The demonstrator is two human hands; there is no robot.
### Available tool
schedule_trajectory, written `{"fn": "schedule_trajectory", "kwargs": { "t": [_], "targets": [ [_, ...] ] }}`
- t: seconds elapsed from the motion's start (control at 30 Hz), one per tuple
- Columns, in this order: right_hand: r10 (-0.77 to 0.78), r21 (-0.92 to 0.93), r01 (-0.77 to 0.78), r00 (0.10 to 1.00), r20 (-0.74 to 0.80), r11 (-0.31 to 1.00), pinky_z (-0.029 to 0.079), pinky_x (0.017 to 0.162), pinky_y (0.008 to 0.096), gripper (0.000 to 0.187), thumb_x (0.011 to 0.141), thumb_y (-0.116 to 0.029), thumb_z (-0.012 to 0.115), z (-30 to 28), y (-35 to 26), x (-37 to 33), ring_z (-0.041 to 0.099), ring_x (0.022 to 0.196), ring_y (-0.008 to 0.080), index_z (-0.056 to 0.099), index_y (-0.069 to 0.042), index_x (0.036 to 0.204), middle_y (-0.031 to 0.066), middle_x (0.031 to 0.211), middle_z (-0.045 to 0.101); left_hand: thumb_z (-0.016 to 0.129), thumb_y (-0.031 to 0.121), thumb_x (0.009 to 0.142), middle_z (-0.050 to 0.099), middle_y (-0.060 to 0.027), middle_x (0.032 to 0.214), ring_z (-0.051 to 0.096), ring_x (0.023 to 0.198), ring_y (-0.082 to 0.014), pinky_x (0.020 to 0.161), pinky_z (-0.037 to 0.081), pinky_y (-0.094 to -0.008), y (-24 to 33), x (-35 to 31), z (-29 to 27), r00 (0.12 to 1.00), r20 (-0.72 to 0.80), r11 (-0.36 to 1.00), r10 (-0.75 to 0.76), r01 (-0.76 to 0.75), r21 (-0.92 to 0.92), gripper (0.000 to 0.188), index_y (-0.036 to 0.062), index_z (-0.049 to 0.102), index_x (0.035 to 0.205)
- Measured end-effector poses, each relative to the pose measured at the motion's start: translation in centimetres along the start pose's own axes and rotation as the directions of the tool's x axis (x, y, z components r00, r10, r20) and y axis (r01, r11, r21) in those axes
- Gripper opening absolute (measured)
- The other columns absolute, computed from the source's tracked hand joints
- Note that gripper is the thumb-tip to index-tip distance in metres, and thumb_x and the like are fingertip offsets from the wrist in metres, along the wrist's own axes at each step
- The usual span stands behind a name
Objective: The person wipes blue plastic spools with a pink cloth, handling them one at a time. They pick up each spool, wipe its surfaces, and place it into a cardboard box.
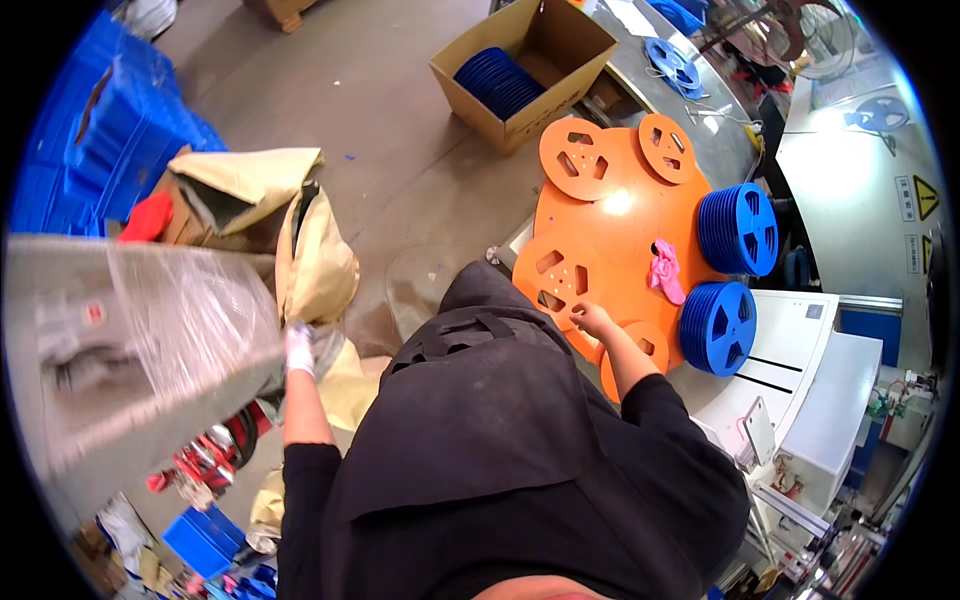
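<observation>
My left hand (300,350), in a white covering, is at the lower end of a crumpled brown paper bag (318,270); its fingers look closed on the paper, though they are blurred. Over the rim of a large orange reel disc (557,272) hovers my bare right hand (594,320). Its fingers are loosely bent and apart, with nothing visible in them. That disc lies on a round orange tabletop (625,225) among more orange discs (574,160). A small orange disc (640,345) is partly covered by my right forearm.
Two stacks of blue reels (740,230) (718,328) stand at the tabletop's right edge, beside a pink cloth (664,272). Beyond the table, an open cardboard box (525,70) holds blue reels. At left are a grey plastic-wrapped case (150,340) and blue bins (120,130). White machinery (765,360) is at right.
</observation>
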State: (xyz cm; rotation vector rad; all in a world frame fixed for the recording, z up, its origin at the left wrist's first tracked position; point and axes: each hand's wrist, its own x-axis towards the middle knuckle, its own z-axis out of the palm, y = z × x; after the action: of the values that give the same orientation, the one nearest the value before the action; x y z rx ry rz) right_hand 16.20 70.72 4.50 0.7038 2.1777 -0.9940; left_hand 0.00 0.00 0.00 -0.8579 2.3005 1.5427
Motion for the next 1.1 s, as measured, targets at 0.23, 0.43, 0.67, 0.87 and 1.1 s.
{"fn": "schedule_trajectory", "kwargs": {
  "t": [0.23,0.43,0.67,0.87,1.1],
  "targets": [
    [0.039,-0.021,-0.037,0.997,0.073,0.999,0.052,0.066,0.0331,0.029,0.084,-0.026,0.063,-0.2,-6.1,8.5,0.065,0.077,0.0174,0.065,-0.007,0.105,0.008,0.09,0.068,0.055,0.012,0.089,0.059,-0.0051,0.085,0.054,0.07,-0.0128,0.067,0.048,-0.0264,25.7,18.6,10.7,0.972,0.063,0.94,0.227,-0.202,-0.274,0.024,0.0023,0.059,0.11],
    [-0.048,0.102,0.07,0.979,-0.199,0.992,0.05,0.085,0.0395,0.039,0.082,-0.03,0.064,-10.9,-18.4,23.0,0.064,0.097,0.031,0.06,-0.006,0.112,0.0165,0.103,0.067,0.055,0.025,0.089,0.062,-0.0133,0.113,0.061,0.099,-0.0215,0.092,0.045,-0.0329,30.3,15.2,24.8,0.901,0.431,0.465,-0.051,-0.361,0.808,0.039,0.0068,0.055,0.124],
    [-0.125,0.485,0.32,0.912,-0.391,0.814,0.049,0.085,0.033,0.034,0.089,-0.022,0.06,-25.0,-34.0,26.2,0.063,0.097,0.0234,0.056,-0.009,0.12,0.0117,0.102,0.067,0.053,0.022,0.088,0.063,-0.01,0.1,0.059,0.087,-0.0211,0.08,0.046,-0.0371,32.4,28.2,25.2,0.759,0.424,0.325,-0.494,-0.291,0.9,0.032,0.0055,0.059,0.115],
    [0.367,0.565,-0.118,0.862,-0.351,0.816,0.049,0.085,0.0339,0.033,0.085,-0.024,0.063,-20.2,-29.5,28.9,0.065,0.095,0.0236,0.061,-0.006,0.113,0.0128,0.1,0.068,0.052,0.019,0.087,0.064,-0.0072,0.088,0.057,0.076,-0.0208,0.07,0.047,-0.0408,46.2,47.5,37.6,0.85,0.479,0.516,-0.218,-0.316,0.796,0.027,0.0043,0.062,0.107],
    [0.689,0.897,-0.145,0.694,-0.208,0.417,0.049,0.085,0.0307,0.032,0.087,-0.022,0.065,-18.2,-22.7,25.5,0.062,0.097,0.017,0.061,-0.004,0.114,0.008,0.104,0.067,0.053,0.019,0.095,0.055,-0.0088,0.125,0.052,0.111,-0.0186,0.1,0.039,-0.032,67.8,38.2,65.9,0.57,0.819,0.911,0.065,-0.368,0.184,0.043,0.0047,0.047,0.134]
  ]
}}
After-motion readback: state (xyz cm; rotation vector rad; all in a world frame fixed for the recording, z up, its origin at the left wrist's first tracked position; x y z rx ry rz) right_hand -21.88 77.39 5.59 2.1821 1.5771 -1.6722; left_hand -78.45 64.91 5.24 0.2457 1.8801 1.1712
